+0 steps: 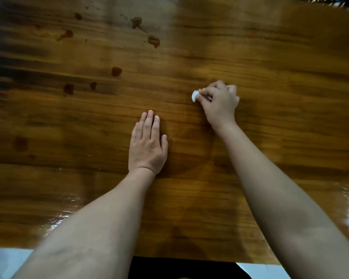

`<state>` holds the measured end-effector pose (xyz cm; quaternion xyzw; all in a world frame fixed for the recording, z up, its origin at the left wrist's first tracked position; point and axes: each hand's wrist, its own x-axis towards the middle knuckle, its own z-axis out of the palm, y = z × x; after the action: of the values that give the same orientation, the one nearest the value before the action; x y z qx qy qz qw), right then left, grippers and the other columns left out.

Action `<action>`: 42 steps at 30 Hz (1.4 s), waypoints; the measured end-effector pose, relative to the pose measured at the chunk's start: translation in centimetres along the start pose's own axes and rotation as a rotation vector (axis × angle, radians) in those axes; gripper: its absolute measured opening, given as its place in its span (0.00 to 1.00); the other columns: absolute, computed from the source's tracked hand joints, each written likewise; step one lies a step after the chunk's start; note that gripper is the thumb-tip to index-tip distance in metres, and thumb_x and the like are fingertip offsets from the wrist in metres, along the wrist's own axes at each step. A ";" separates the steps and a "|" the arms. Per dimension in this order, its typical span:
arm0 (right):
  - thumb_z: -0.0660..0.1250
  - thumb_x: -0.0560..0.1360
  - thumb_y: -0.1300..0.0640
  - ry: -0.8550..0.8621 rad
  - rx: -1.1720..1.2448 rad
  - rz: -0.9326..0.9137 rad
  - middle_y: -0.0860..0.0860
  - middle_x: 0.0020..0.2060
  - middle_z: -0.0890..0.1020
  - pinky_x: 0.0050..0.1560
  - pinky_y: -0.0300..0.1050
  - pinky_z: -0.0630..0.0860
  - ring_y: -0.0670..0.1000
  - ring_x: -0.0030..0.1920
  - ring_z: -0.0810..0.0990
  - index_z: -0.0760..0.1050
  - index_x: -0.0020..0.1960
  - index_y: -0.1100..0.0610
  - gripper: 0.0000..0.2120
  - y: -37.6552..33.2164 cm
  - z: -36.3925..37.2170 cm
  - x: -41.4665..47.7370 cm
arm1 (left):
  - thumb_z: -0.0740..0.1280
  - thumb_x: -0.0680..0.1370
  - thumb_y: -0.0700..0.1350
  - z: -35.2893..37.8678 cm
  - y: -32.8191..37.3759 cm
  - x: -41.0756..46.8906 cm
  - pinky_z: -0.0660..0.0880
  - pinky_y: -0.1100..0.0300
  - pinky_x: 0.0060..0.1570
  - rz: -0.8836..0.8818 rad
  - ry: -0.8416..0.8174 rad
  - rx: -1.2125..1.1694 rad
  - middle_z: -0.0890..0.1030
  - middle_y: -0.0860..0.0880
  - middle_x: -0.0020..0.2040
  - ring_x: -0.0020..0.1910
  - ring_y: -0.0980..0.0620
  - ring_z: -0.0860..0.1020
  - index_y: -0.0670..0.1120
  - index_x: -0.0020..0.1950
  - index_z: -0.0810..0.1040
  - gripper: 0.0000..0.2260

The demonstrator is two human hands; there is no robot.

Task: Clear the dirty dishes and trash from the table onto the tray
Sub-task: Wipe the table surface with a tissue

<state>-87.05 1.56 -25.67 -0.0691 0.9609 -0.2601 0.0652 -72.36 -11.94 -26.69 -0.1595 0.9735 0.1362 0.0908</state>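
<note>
- Head view: the right hand (220, 99) is resting knuckles-up on the wooden counter (270, 137), past the middle and towards the person's right.
- Head view: its fingers (207, 91) are curling inward and pinching a small white scrap (194, 96), probably tissue or paper. The fingers are covering most of the scrap.
- Head view: the visible edge of the scrap is sticking out on the left side of the fingertips, touching or just above the counter. Its short crescent is running roughly away from the person.
- Head view: the left hand (147, 146) is lying palm-down on the counter, fingers (149, 121) straight and together, holding nothing. It is sitting nearer the person and well apart from the scrap.
- Head view: dark stains (116, 71) are showing on the far left part of the counter, well apart from both hands.
- Judgement: the right hand is already holding the scrap, so the carry is falling to that hand. No tray is showing here, so the direction of the carry cannot be told.
</note>
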 end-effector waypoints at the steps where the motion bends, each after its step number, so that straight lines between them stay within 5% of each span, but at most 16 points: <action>1: 0.68 0.76 0.49 0.000 -0.004 -0.013 0.46 0.51 0.78 0.50 0.45 0.56 0.54 0.57 0.68 0.83 0.51 0.51 0.09 0.4 0.0 -1.2 | 0.51 0.83 0.52 0.0 0.0 0.0 0.38 0.58 0.73 0.001 0.001 -0.006 0.52 0.46 0.79 0.78 0.49 0.48 0.44 0.79 0.53 0.25; 8: 0.68 0.76 0.54 -0.020 0.000 -0.048 0.48 0.51 0.79 0.50 0.45 0.56 0.54 0.54 0.68 0.83 0.55 0.52 0.09 2.4 -0.2 -7.5 | 0.53 0.83 0.51 -0.3 0.0 0.0 0.38 0.58 0.72 0.001 -0.006 -0.028 0.52 0.46 0.79 0.78 0.48 0.48 0.44 0.78 0.54 0.25; 22: 0.65 0.78 0.51 0.021 0.011 0.097 0.45 0.56 0.77 0.53 0.44 0.58 0.52 0.61 0.66 0.82 0.55 0.48 0.09 -0.3 -0.1 3.2 | 0.46 0.80 0.54 0.1 -0.1 -0.1 0.39 0.57 0.73 -0.005 -0.010 -0.009 0.53 0.45 0.79 0.78 0.48 0.49 0.44 0.78 0.55 0.28; 35: 0.65 0.78 0.50 -0.047 -0.026 0.183 0.46 0.56 0.77 0.52 0.45 0.56 0.52 0.59 0.67 0.81 0.57 0.48 0.10 0.5 -1.0 -6.2 | 0.50 0.82 0.57 0.1 -0.2 -0.1 0.38 0.57 0.73 0.003 -0.048 -0.023 0.48 0.48 0.80 0.78 0.50 0.44 0.47 0.79 0.50 0.28; 42: 0.67 0.77 0.50 -0.038 0.155 0.341 0.44 0.53 0.77 0.56 0.49 0.62 0.51 0.61 0.67 0.82 0.55 0.49 0.10 1.6 -4.4 -10.3 | 0.54 0.83 0.54 -1.6 0.0 0.1 0.44 0.54 0.76 -0.038 -0.095 -0.309 0.52 0.49 0.79 0.78 0.52 0.46 0.45 0.78 0.57 0.26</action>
<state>-77.77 6.86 -21.77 0.0951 0.9344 -0.3171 0.1316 -72.63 -12.46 -25.21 -0.1833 0.9324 0.2900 0.1137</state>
